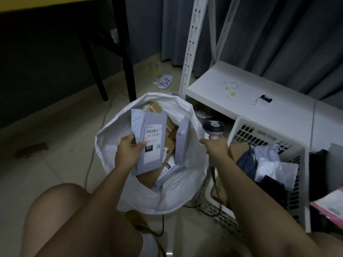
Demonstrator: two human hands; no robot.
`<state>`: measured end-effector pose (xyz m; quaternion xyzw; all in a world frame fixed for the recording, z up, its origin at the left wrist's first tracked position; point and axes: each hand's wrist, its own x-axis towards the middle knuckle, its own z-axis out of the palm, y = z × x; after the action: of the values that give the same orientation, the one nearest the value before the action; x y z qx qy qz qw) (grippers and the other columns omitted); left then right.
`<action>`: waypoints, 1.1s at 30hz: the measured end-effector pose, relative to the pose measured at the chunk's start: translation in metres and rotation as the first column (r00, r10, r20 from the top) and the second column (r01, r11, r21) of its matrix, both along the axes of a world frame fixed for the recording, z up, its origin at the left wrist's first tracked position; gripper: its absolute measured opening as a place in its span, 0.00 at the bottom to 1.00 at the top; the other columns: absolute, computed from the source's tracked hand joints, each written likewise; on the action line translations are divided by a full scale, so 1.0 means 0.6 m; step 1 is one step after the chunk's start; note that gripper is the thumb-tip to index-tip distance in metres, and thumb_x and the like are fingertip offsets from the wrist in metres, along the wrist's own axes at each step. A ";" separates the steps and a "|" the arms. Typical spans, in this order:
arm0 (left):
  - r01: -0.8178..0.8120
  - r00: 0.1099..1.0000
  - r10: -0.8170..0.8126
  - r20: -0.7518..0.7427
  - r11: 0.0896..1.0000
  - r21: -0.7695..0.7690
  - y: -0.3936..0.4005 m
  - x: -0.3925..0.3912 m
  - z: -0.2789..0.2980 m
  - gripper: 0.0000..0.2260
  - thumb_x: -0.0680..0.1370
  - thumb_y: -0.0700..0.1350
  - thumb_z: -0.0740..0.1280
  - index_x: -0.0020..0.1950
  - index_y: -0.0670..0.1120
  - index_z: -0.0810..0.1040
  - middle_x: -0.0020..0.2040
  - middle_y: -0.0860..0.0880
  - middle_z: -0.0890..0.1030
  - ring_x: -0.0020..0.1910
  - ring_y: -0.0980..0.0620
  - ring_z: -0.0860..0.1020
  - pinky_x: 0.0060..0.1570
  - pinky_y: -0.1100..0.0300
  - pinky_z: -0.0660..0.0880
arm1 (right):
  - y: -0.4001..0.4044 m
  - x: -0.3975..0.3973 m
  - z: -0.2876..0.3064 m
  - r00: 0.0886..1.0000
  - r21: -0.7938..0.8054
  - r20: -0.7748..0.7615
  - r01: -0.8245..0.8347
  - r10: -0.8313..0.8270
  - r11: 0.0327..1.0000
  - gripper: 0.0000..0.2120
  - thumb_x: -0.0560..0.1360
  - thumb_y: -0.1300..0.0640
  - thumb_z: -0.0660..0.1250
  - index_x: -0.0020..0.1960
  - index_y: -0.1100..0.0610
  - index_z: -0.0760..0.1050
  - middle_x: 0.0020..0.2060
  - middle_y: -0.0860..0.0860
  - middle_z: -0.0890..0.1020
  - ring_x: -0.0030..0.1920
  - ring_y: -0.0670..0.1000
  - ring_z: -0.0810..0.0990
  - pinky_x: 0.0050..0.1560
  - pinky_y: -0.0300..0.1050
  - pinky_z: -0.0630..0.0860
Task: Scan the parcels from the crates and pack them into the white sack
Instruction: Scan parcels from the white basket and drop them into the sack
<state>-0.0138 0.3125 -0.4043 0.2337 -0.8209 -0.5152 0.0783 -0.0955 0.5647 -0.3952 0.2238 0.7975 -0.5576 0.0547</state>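
Note:
My left hand grips a flat grey parcel by its lower left edge, label side up, over the open mouth of the white sack. The label carries a barcode and a black box reading 231. Inside the sack lie several brown cardboard boxes and another grey mailer. My right hand holds a handheld barcode scanner by its handle, head up, just right of the sack's rim. A white slatted crate on the right contains several soft parcels in grey, white and dark wrapping.
A white metal shelf unit stands behind the crate, with a small device on its lowest board. Black table legs rise at the back left. Cables run across the tiled floor. A pink-edged parcel lies far right. My knee fills the lower left.

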 end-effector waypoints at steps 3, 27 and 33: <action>0.037 0.999 -0.037 -0.003 0.999 -0.014 0.005 -0.033 -0.020 0.13 0.75 0.45 0.71 0.51 0.35 0.79 0.49 0.38 0.82 0.48 0.42 0.80 0.50 0.43 0.77 | -0.009 -0.039 -0.041 0.998 0.253 0.036 -0.062 0.054 0.965 0.32 0.65 0.56 0.80 0.64 0.62 0.71 0.58 0.58 0.79 0.59 0.60 0.77 0.59 0.57 0.76; 0.608 0.782 -0.508 0.361 0.749 -0.263 0.124 -0.229 -0.148 0.25 0.74 0.50 0.71 0.66 0.40 0.71 0.59 0.39 0.77 0.57 0.39 0.76 0.57 0.47 0.73 | 0.050 -0.081 0.009 0.992 -0.166 -0.094 0.065 -0.081 0.984 0.07 0.71 0.63 0.74 0.39 0.59 0.76 0.31 0.53 0.79 0.24 0.44 0.78 0.24 0.35 0.73; 0.251 0.966 -0.250 0.061 0.968 -0.012 0.075 -0.167 -0.139 0.07 0.79 0.39 0.63 0.54 0.45 0.78 0.55 0.41 0.80 0.54 0.42 0.78 0.57 0.43 0.73 | 0.024 -0.074 -0.037 0.998 -0.125 -0.057 0.006 -0.013 0.992 0.07 0.70 0.59 0.77 0.44 0.59 0.79 0.35 0.54 0.81 0.30 0.46 0.80 0.33 0.43 0.79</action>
<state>-0.1141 0.3574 -0.4880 0.1426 -0.8508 -0.5058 -0.0094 -0.1398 0.5788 -0.4175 0.2074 0.7614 -0.6128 0.0428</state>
